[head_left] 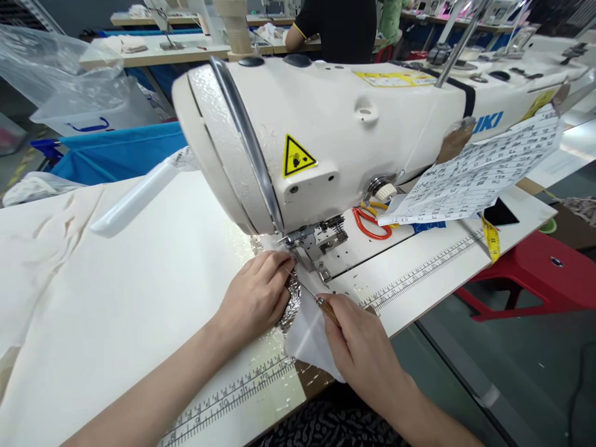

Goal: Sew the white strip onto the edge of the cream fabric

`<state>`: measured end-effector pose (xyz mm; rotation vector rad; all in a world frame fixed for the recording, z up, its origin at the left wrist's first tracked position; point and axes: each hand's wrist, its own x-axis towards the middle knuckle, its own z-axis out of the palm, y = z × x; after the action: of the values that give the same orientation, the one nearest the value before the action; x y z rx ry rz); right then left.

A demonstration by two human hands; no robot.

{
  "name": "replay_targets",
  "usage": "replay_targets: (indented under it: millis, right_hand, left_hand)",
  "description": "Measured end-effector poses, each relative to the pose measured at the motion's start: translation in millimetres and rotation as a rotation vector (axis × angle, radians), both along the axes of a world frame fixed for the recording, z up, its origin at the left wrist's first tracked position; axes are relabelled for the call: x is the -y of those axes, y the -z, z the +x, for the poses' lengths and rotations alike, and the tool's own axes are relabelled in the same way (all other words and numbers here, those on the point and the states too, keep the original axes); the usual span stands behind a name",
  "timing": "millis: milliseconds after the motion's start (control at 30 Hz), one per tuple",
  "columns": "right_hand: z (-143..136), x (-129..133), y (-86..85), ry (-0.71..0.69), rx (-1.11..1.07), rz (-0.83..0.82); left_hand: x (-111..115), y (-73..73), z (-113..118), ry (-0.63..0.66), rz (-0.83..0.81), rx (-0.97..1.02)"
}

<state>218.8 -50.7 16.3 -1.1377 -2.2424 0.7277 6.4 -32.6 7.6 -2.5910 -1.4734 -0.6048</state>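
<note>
Leftmost, a pale fabric (44,248) lies creased over the edge of the white worktop (186,267), and behind it hangs a blue cloth bin (123,152). A long white plastic roll (135,200) rests slantwise to the right of the fabric. Next comes the left hand (257,290), its fingers bent and drawn together over a silvery, glittering cloth (292,303) just below the head of the sewing machine (321,118); whether it pinches the cloth cannot be told. The silvery cloth runs beside a thin white cloth (308,338), near the worktop's front edge. Over this the right hand (358,347) grips the wooden handle of a slim metal-shafted tool (329,310), whose shaft points toward the left fingertips. Farther right lie red-handled scissors (372,231), a printed sheet (470,171) leaning against the machine, a yellow measuring tape (491,239) and a red stool (542,273).
</note>
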Motion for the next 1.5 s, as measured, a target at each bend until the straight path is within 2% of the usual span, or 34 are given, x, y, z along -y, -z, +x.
replay_targets:
  millis: [200,367,500,633,733,867,1033,1133,1200,1267,1400,1500]
  right_hand:
    - [-2,-2,0.1,0.001,0.010,0.004]
    - [-5,-1,-2.5,-0.006,-0.044,0.041]
    - [-6,0,-9.4,-0.054,-0.067,-0.001]
    - [4,4,-12.7,-0.053,-0.072,-0.060]
    - [14,12,-11.8,-0.024,-0.077,-0.100]
    - [28,27,-9.6,0.007,-0.044,-0.075]
    - [70,37,-3.3,0.173,0.137,0.032]
    - [100,35,0.1,0.362,0.285,0.148]
    - [109,32,-0.2,0.466,0.325,0.234]
    - [103,29,-1.8,0.438,0.282,0.280]
    - [64,20,-2.2,0.180,0.171,0.253]
    - [38,14,2.8,0.136,0.168,0.233]
  left_hand:
    - [-1,1.8,0,-0.059,-0.005,-0.064]
    - [-3,1.2,0,-0.066,-0.011,-0.032]
    - [-4,0.9,-1,-0.058,-0.018,0.015]
    - [-2,-0.1,3,-0.085,-0.010,-0.002]
    - [3,-1.0,13,-0.168,-0.022,-0.048]
    - [13,0.3,27,-0.250,-0.024,-0.162]
    - [16,1.9,29,-0.270,-0.034,-0.231]
    - [16,1.3,27,-0.261,-0.053,-0.223]
    - [16,0.9,26,-0.259,-0.064,-0.226]
    - [16,0.7,25,-0.258,-0.065,-0.232]
    - [17,1.0,24,-0.246,-0.051,-0.225]
    - [17,1.3,23,-0.237,-0.040,-0.219]
